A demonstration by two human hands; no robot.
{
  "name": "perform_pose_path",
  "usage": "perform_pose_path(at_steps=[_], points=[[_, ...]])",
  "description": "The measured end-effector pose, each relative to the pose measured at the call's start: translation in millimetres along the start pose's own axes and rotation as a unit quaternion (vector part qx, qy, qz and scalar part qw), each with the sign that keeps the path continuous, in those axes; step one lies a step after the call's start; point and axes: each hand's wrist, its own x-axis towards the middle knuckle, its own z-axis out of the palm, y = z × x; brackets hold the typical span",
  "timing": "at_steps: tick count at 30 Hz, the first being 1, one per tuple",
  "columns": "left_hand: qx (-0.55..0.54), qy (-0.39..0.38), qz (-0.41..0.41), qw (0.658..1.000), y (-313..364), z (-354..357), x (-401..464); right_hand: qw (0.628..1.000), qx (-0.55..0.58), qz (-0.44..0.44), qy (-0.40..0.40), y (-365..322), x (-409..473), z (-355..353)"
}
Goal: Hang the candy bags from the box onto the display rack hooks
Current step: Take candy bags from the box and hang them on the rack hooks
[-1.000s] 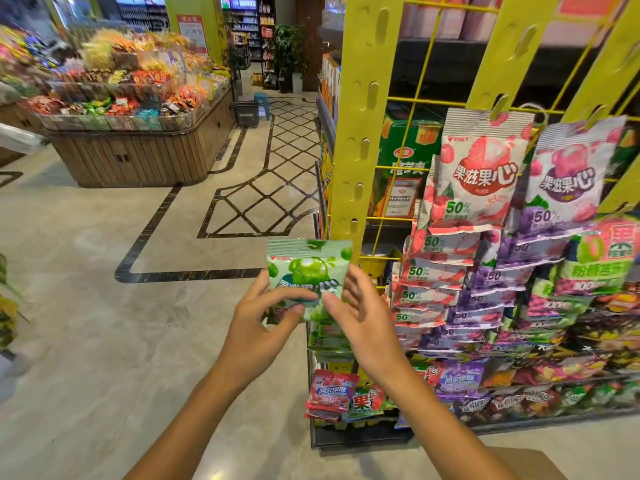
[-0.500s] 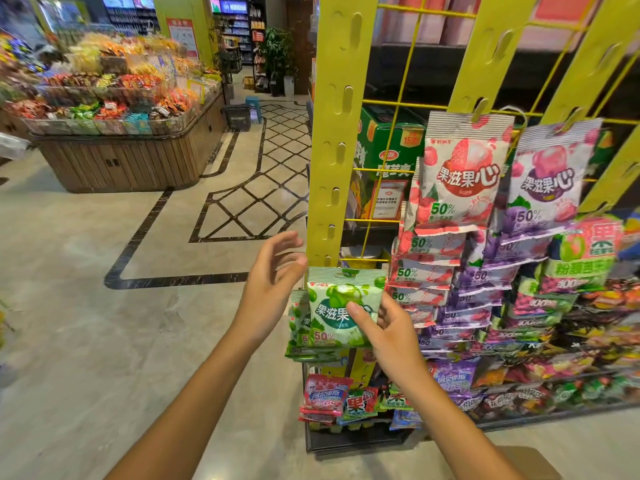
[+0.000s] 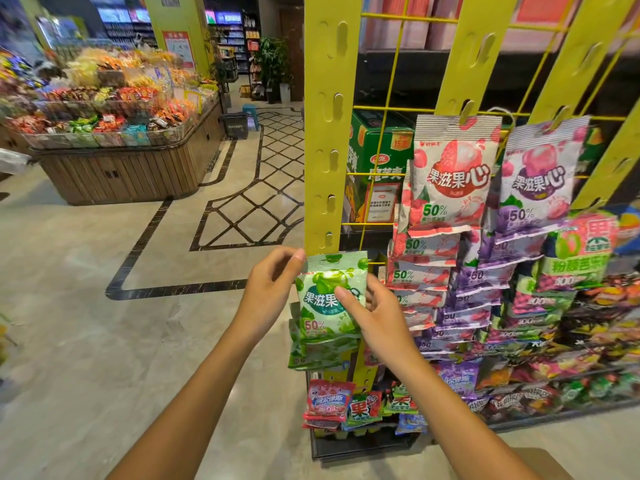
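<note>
Both hands meet at a green candy bag (image 3: pixel 330 296) held against the foot of the leftmost yellow strip (image 3: pixel 327 119) of the display rack (image 3: pixel 391 109). The left hand (image 3: pixel 268 289), at the bag's 9 o'clock, has curled fingers, and its thumb and fingertips pinch the bag's upper left corner beside the hang hole. The right hand (image 3: pixel 375 318), at the bag's 4 o'clock, grips the bag's right side, thumb laid across the printed front and fingers wrapped behind the edge. Whether the hang hole already sits on a hook cannot be told; the hook itself is hidden by the bag's top. More green bags (image 3: pixel 320 351) hang just below, partly covered by the held one. At 3 o'clock of the hands, columns of pink bags (image 3: pixel 450 181) and purple bags (image 3: pixel 540 181) overlap so only the top ones show in full. The lower right packets are blurred. A tan corner at the bottom edge, at 5 o'clock, is cut off and cannot be identified.
</note>
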Motion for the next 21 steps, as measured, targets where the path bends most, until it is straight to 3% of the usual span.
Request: perform_pose_path(at_steps=[11, 16, 21], points=[[-0.017, -0.021, 0.014, 1.000, -14.4, -2.9, -6.9, 0.998, -0.048, 0.032, 0.022, 25.2, -9.0, 4.5], [0.048, -0.005, 0.051, 0.998, -25.0, -2.7, -12.6, 0.997, -0.046, 0.059, 0.035, 38.7, -12.5, 7.5], [0.080, 0.007, 0.077, 0.994, -30.4, -4.5, -16.3, 0.994, -0.098, 0.029, 0.047, 43.0, -27.9, 7.0]])
